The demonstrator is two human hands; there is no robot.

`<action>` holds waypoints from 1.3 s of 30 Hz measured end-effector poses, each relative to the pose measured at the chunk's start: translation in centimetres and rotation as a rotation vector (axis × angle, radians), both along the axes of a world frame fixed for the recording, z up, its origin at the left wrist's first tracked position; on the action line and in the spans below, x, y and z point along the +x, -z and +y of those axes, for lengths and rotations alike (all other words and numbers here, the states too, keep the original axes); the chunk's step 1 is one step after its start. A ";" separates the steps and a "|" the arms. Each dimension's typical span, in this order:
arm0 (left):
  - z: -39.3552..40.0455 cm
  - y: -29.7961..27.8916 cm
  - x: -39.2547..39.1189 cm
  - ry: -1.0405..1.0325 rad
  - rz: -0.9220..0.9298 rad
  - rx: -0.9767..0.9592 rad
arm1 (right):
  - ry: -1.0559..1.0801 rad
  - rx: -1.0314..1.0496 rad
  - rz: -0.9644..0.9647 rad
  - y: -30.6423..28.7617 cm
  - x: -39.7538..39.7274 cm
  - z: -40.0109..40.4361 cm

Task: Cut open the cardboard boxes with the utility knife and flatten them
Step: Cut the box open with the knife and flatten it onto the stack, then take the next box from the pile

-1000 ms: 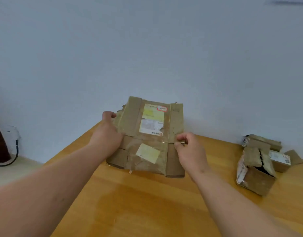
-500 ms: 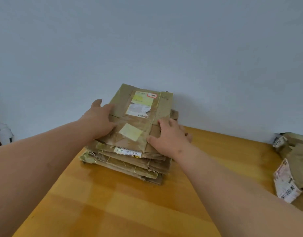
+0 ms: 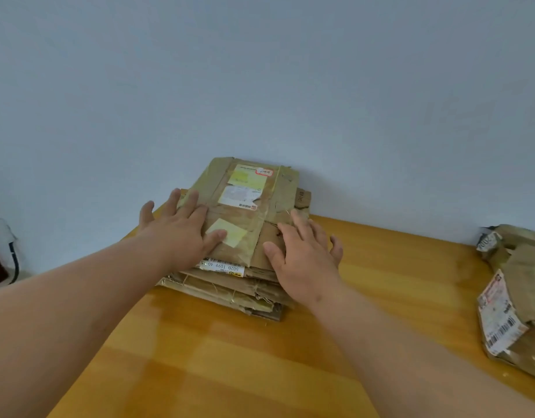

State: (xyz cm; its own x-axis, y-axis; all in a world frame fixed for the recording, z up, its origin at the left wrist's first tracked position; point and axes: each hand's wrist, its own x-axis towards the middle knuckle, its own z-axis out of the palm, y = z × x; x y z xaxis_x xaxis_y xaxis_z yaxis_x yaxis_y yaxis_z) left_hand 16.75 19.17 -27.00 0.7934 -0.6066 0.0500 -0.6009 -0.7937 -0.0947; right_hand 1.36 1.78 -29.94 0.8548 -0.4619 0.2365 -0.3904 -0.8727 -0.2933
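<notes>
head view: person's two bare arms reach forward over a glossy orange-brown wooden counter (image 3: pixel 230 366), plain pale blue-grey wall (image 3: pixel 260 70) behind.
top box: flattened brown cardboard box with white and yellow shipping labels (image 3: pixel 245 206), lies flat on top of the stack, far end close to the wall.
stack: pile of flattened brown cardboard boxes (image 3: pixel 230 288) on the counter, far-centre, edges uneven; barcode sticker shows on a layer just below the top box.
yellow patch: pale yellow rectangular sticker (image 3: pixel 230 233) on the near part of the top box.
left hand: left hand (image 3: pixel 182 233) palm down on the left side of the top box, fingers straight and spread wide, thumb tip touching the yellow sticker, pressing, gripping nothing.
right hand: right hand (image 3: pixel 302 251) palm down on the right side of the stack, fingers straight and spread, resting flat on cardboard, gripping nothing.
uncut boxes: crumpled brown cardboard boxes with white barcode labels (image 3: pixel 513 300) at the right edge of the counter, well apart from the stack, partly cut off by the frame.
left edge: white and dark object (image 3: pixel 1 251) low beside the counter, too cut off to identify.
utility knife: cannot tell where.
</notes>
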 end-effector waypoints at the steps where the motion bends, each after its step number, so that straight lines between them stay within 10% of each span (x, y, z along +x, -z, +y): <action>1: 0.0 -0.4 -0.4 0.021 -0.052 -0.021 | 0.005 -0.016 -0.056 -0.2 -0.7 0.0; 19: -9.0 -2.0 -17.6 0.408 -0.060 -0.163 | 0.122 -0.166 -0.037 -3.6 -21.3 -4.9; 25: -13.7 -1.5 -24.8 0.478 0.042 -0.178 | 0.323 -0.263 -0.291 -4.1 -29.5 -7.7; 33: -18.8 -0.7 -30.3 0.471 0.274 -0.217 | 0.550 0.352 -0.455 -2.7 -33.1 -13.1; 39: -21.6 -0.1 -31.6 0.398 0.882 -0.481 | 0.310 0.644 -0.350 0.2 -32.3 -14.8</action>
State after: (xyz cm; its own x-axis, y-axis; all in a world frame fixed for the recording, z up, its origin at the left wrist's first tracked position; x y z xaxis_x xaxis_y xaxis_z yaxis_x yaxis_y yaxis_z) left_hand -14.89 -2.45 -26.92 0.4166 -0.8982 -0.1403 -0.5275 -0.3645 0.7674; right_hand -30.95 -13.05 -30.12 0.5906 -0.8036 0.0730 -0.3794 -0.3564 -0.8538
